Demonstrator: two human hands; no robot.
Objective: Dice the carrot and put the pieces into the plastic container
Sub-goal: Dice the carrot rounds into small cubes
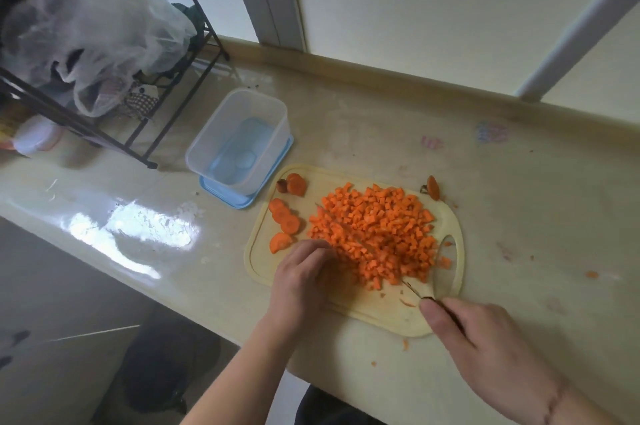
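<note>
A large heap of diced carrot [377, 230] covers the middle of a pale yellow cutting board [266, 262]. Several carrot slices [285, 220] lie along the board's left side, and a carrot end [296, 184] sits at its far left corner. My left hand [301, 282] rests with curled fingers at the heap's near-left edge; what lies under the fingertips is hidden. My right hand [485, 348] grips the handle of a knife [414, 291], whose thin blade runs edge-on into the heap. The clear plastic container [207, 144] stands empty on a blue lid [242, 201], just left of the board.
A black wire rack [138, 133] with plastic bags [97, 19] stands at the back left of the beige counter [519, 216]. A carrot top [433, 187] lies at the board's far right corner, and small carrot bits [591, 274] are scattered on the counter. The counter's front edge runs diagonally below my hands.
</note>
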